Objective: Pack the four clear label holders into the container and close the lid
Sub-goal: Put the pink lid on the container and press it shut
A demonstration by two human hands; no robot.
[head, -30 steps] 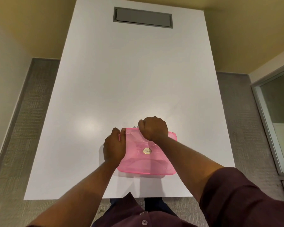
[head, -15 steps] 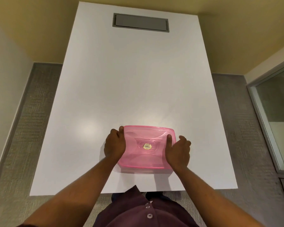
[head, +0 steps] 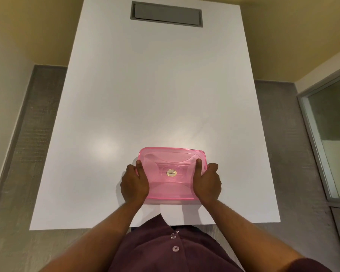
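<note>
text: none readable | only mark: small gold sticker point(head: 171, 173) at the centre of the pink lid point(head: 172, 163), midway between the two thumbs | its print too small and blurred to make out

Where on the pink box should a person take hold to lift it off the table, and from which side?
Take the pink box by its two short ends, coming in from left and right, as the left hand and right hand do now. It is wide, shallow and lies flat on the white table; thumbs on the lid's edge probably help keep it shut.
</note>
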